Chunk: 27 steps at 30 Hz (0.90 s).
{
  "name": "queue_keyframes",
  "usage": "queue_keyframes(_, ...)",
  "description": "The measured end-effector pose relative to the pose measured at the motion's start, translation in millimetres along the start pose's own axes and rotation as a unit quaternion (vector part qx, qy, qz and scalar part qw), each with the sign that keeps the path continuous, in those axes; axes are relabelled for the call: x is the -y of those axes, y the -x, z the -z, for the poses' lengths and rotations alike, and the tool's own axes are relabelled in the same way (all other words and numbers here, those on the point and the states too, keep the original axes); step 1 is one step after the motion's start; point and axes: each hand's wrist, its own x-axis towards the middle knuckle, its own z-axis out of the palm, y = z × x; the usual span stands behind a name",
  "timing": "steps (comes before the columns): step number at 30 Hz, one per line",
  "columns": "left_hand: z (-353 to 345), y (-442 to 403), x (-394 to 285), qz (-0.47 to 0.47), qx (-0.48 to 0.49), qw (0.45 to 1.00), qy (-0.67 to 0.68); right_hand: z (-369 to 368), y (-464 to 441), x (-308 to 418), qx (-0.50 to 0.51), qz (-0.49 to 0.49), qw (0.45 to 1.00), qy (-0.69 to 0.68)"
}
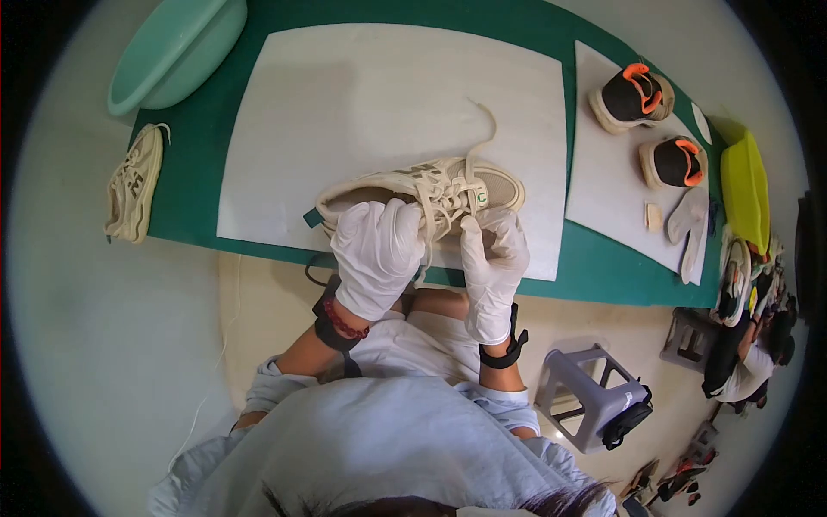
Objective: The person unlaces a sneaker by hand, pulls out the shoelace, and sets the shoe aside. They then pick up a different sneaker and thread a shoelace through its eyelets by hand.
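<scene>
A cream lace-up shoe (500,188) lies on a white sheet (301,103) with its toe to the right. One end of its lace (494,125) trails up over the sheet. My left hand (377,250), in a white glove, is closed at the near side of the shoe beside the laces; what its fingers hold is too small to make out. My right hand (494,267), also gloved, has its thumb and fingers bent close together at the laces near the toe, and whatever is between them is hidden.
A matching shoe (136,189) is at the green table's left edge, below a green basin (177,52). Two black and orange shoes (633,95) and insoles (687,226) lie on the right sheet. A yellow-green basket (744,185) and a grey stool (586,388) are farther right.
</scene>
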Motion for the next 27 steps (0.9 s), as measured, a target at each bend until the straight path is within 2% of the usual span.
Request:
queue_keyframes(15,0.8,2.2,0.8,0.007,0.024,1.000,0.010,-0.3,0.6,-1.7,0.001,0.023,0.999,0.043)
queue_keyframes(19,-0.2,1.8,1.4,0.002,0.010,1.000,0.014,2.1,1.9,-5.2,0.006,-0.023,1.000,0.012)
queue_keyframes(24,1.8,1.7,-0.2,0.004,0.019,1.000,0.006,2.8,-8.4,26.4,0.003,-0.114,0.993,0.025)
queue_keyframes(27,2.7,0.7,-1.9,-0.003,0.006,1.000,-0.006,0.1,-6.9,13.5,0.007,-0.138,0.990,0.006)
